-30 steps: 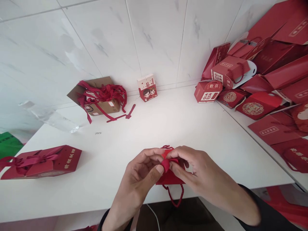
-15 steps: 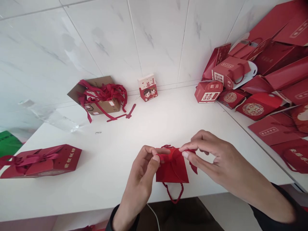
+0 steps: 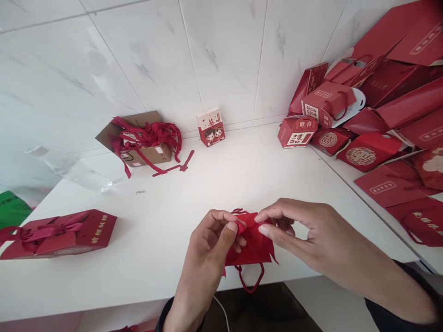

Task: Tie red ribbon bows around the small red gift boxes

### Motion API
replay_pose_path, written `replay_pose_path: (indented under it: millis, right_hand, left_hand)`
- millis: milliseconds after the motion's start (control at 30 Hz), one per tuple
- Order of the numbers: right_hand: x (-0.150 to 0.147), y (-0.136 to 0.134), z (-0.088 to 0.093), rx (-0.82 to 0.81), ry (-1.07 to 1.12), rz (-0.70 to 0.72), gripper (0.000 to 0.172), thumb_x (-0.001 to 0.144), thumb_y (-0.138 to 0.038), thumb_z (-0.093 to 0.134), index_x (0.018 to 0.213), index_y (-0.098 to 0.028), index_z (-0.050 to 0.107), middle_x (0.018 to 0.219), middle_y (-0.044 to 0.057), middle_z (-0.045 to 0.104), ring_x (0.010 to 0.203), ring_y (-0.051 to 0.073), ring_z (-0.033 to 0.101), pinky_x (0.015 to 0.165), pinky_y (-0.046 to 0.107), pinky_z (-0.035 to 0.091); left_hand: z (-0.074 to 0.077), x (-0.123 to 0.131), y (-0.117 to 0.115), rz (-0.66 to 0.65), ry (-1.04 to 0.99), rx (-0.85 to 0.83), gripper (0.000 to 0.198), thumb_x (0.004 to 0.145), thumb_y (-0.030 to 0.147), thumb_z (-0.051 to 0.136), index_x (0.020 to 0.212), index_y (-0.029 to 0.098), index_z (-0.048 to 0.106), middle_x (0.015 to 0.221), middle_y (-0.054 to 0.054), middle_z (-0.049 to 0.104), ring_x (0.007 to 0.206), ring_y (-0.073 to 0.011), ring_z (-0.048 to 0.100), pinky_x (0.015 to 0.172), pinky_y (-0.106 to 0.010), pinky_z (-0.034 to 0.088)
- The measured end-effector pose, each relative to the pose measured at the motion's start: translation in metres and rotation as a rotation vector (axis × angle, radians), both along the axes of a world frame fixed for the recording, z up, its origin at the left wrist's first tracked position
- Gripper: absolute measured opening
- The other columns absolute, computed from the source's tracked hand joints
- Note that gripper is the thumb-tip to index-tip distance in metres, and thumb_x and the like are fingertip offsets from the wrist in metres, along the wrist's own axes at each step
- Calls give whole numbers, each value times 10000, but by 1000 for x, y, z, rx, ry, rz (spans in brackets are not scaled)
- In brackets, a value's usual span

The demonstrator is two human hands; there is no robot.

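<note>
A small red gift box (image 3: 249, 252) with braided rope handles (image 3: 254, 287) lies near the front edge of the white table. Over its top, my left hand (image 3: 212, 244) pinches a red ribbon (image 3: 240, 226) between thumb and fingers. My right hand (image 3: 294, 226) is closed on the same ribbon to the right, a loose pointed end hanging down the box's right side. The fingers hide part of the ribbon, so how it crosses in the middle cannot be made out.
A cardboard box (image 3: 152, 157) full of red ribbons stands by the wall, near a small printed box (image 3: 212, 131). A clear bottle (image 3: 76, 170) and a ribbon-tied red box (image 3: 79, 235) are at left. Many red gift boxes (image 3: 374, 182) pile up at right.
My hands have come closer together over the box. The ribbon in my left hand is now bunched into a small fold, and a ribbon tail shows at the box's lower left.
</note>
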State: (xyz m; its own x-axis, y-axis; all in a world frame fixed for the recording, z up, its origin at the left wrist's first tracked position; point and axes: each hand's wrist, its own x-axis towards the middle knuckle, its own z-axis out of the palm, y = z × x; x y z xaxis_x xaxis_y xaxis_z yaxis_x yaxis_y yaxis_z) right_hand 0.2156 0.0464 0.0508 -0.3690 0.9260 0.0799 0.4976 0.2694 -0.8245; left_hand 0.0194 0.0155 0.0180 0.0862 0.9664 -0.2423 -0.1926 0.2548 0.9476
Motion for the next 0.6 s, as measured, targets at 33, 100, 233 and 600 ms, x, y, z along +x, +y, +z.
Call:
replay_pose_path:
  millis: [33,100,233,600]
  right_hand:
    - [-3,0,-2,-30,18,13,105,936,-277,653,1001,-302,732,880,-46,755,705,118,663,633,208,535]
    - [-10,-2,-5,-87,54,38,127,951,-274,641,1053,-302,713,897,-47,751,730,115,669,634,201,534]
    - [-18,-5,-9,-92,83,41,92,972,-253,593,951,-266,682,867,-27,727,709,124,651,610,216,519]
    - [-9,2,-6,-18,44,45,108,981,-262,604,955,-275,709,896,-29,707,733,126,622,639,236,492]
  left_hand:
    - [1,1,0,-3,-10,2,202,943,385,675,962,187,637,764,-1,661,698,-104,590,672,-214,493]
    - [2,3,-1,-6,-31,2,193,931,370,695,946,182,656,713,8,641,694,-102,591,676,-206,498]
    - [2,4,-1,25,-55,6,192,911,359,717,954,189,639,784,-5,663,717,-115,612,691,-224,517]
    - [-3,-7,-2,-113,219,86,247,968,436,612,915,208,691,833,-12,642,778,-132,560,717,-239,464]
